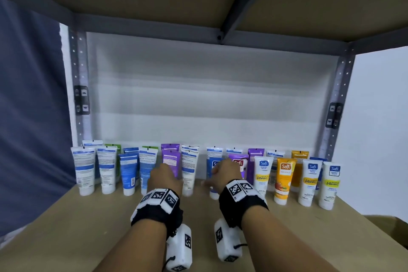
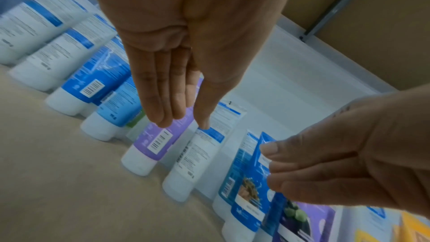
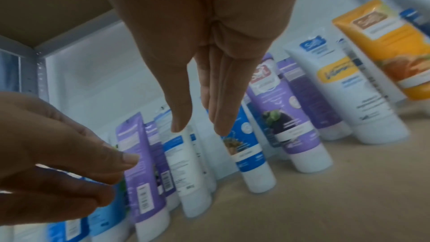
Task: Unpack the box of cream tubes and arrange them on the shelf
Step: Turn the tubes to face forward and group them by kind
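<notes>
Beige shelf board (image 1: 66,216) runs under my view, with a white back wall (image 1: 209,95) behind and another board overhead. Cream tubes (image 1: 262,174) stand cap-down along the back edge in roughly two rows: white and blue ones on my left with their printed backs to me, purple ones near the middle, white, orange and yellow ones on my right showing their fronts.

My left hand (image 1: 164,178) reaches toward the purple tube (image 2: 158,135) in the middle. From the left wrist its fingers (image 2: 163,98) are straight and close together, holding nothing. Whether the tips touch the tube I cannot tell.

My right hand (image 1: 225,173) is in front of the blue tube (image 3: 246,146), fingers likewise straight and relaxed, empty.

Both hands cover the tubes behind them in the head view. The wrist views are blurred, so the small print is unreadable. A cardboard corner (image 1: 388,227) is cut off at the right edge.
</notes>
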The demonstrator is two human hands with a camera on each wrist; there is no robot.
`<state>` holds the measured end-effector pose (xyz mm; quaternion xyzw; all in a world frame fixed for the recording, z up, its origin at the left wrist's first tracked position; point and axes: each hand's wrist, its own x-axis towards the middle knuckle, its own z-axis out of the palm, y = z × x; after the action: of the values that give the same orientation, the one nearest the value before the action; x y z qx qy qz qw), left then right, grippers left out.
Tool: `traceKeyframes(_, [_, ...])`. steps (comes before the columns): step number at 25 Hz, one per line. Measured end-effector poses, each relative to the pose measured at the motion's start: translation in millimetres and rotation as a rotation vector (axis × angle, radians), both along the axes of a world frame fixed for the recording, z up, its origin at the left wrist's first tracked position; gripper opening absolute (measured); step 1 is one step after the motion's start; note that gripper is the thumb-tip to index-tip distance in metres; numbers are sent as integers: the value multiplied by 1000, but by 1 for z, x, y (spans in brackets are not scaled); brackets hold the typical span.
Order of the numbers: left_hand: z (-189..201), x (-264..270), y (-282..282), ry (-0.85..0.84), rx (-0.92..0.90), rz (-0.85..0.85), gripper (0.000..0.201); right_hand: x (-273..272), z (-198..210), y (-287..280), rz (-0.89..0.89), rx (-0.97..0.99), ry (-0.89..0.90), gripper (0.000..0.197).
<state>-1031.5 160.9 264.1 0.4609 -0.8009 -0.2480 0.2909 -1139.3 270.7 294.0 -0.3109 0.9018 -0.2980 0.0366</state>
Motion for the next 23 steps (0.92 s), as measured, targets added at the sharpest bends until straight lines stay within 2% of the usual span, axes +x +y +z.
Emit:
traceKeyframes(2, [-1, 4, -7, 31, 15, 13, 28, 6, -3, -12, 4, -34, 3, 38])
traceKeyframes(4, [-3, 4, -14, 36, 10, 5, 31, 6, -9, -22, 24, -60, -7, 26])
traceKeyframes(5, [-5, 4, -19, 36, -11, 4, 32, 6, -14, -26, 38, -66, -5, 28])
traceKeyframes(7, [-9, 3, -27, 34, -42, 0, 32, 3, -23, -35, 39, -107, -36, 52])
traceKeyframes(9, [-12, 2, -34, 34, -54, -14, 36, 0, -30, -47, 41, -146, -55, 59])
traceKeyframes(11, [-17, 0, -43, 32, -39, -29, 38, -2, -35, -58, 49, -161, -44, 50])
traceKeyframes(14, [-24, 0, -53, 1, -13, -38, 32, -3, -37, -70, 60, -222, -24, 40])
traceKeyframes(18, [-33, 1, -63, 21, 21, -29, 49, -6, -39, -81, 32, -338, 17, 39])
traceKeyframes(23, [-39, -4, -70, 62, 31, -95, 43, -10, -43, -84, 46, -333, 31, 40])
